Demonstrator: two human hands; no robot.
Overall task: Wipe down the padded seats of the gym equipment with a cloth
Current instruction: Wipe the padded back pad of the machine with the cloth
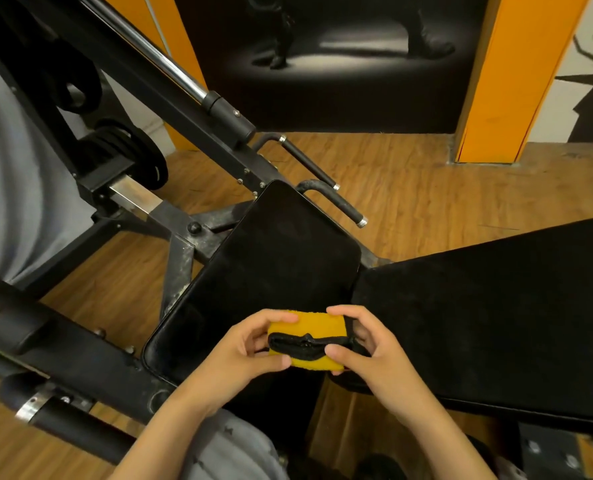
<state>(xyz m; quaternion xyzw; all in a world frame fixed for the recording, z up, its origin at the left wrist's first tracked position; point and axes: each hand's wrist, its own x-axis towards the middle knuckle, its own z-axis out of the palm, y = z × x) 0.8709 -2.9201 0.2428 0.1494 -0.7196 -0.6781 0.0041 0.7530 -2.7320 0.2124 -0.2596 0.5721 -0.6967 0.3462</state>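
Note:
A folded yellow cloth (317,325) with a black stitched edge is held in front of me, above the near end of the black padded seat (274,258). My left hand (243,348) grips its left side with fingers curled round it. My right hand (367,344) pinches its right side between thumb and fingers. A larger black padded backrest (489,320) stretches away to the right of the seat.
Black steel frame bars (80,344) and a chromed slanting rail (170,71) cross the left side. Weight plates (125,150) hang at the left. Two handle bars (336,199) stick out beyond the seat. Wooden floor (409,188) and an orange pillar (509,77) lie ahead.

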